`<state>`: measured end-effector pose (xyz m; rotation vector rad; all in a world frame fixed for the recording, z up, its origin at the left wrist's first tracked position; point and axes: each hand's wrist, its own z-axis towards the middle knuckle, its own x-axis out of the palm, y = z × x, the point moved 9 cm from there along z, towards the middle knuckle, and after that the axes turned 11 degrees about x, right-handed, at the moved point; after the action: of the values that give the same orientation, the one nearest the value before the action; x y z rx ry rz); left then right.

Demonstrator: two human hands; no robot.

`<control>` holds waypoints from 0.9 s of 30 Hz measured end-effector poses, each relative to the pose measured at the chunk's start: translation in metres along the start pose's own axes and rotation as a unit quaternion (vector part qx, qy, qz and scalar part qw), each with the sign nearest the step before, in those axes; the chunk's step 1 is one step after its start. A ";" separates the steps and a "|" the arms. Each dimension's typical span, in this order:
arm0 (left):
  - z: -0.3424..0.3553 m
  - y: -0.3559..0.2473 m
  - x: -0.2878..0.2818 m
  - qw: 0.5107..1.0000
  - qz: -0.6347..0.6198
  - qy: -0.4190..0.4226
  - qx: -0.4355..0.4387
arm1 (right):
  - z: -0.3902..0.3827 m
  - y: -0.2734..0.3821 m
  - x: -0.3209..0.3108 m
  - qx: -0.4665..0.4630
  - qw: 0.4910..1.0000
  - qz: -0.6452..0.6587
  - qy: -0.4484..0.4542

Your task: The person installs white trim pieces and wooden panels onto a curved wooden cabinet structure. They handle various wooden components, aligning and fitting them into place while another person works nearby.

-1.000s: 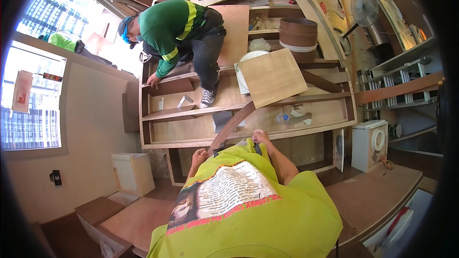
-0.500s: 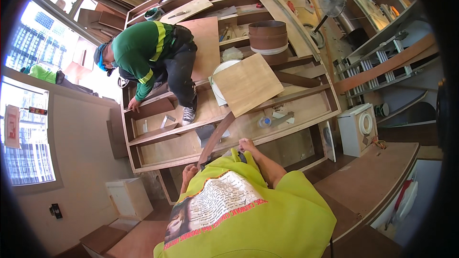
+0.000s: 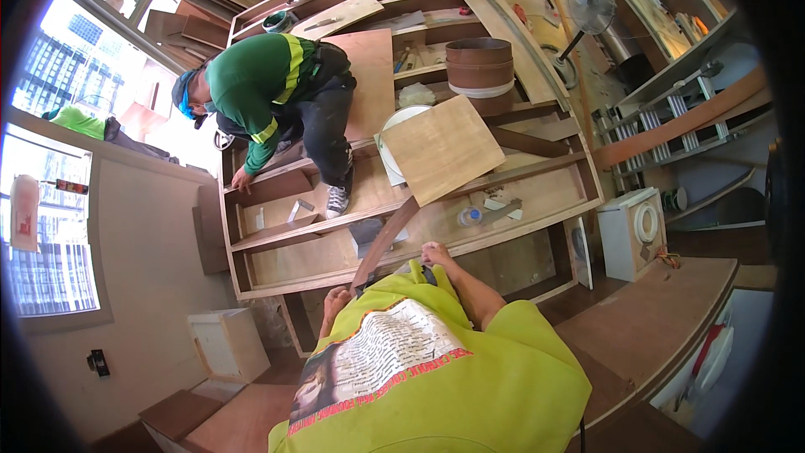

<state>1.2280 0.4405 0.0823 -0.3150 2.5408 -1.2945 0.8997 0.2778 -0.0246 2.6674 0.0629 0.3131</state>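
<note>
My left hand (image 3: pixel 337 300) is closed beside my shirt's lower edge, right by the near end of a brown curved strip (image 3: pixel 387 239). Whether it touches the strip is hard to see. My right hand (image 3: pixel 434 253) is curled closed at the near rail of a large wooden frame (image 3: pixel 470 245); anything inside its fingers is hidden. From near my hands the strip runs up to a square plywood sheet (image 3: pixel 443 151), which lies over a round white-edged piece. A clear bottle with a blue cap (image 3: pixel 470 216) rests in the frame.
A co-worker in a green top (image 3: pixel 251 75) bends over the frame's left side, one foot inside it. Farther back stands a brown drum-like cylinder (image 3: pixel 480 67). A fan (image 3: pixel 589 0), a ladder (image 3: pixel 671 117) and a white box (image 3: pixel 629 235) are on the right.
The view has shifted slightly, so the frame and co-worker appear a little farther right. My hands keep nearly the same pose.
</note>
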 end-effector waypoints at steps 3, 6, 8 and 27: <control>0.001 -0.002 0.002 1.000 0.005 0.008 0.002 | 0.005 -0.002 -0.002 -0.002 1.000 0.011 -0.002; -0.004 -0.014 0.004 0.999 0.047 0.014 0.010 | 0.003 -0.005 -0.002 0.000 1.000 0.015 0.011; -0.006 -0.014 -0.004 0.997 0.075 0.011 0.013 | -0.001 -0.002 0.006 -0.005 1.000 0.001 0.004; -0.008 -0.021 0.006 0.998 0.050 0.025 0.028 | -0.003 0.001 0.004 0.009 0.999 -0.011 0.031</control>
<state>1.2212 0.4329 0.1027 -0.1456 2.5205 -1.3483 0.9027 0.2787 -0.0206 2.6731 0.1157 0.3891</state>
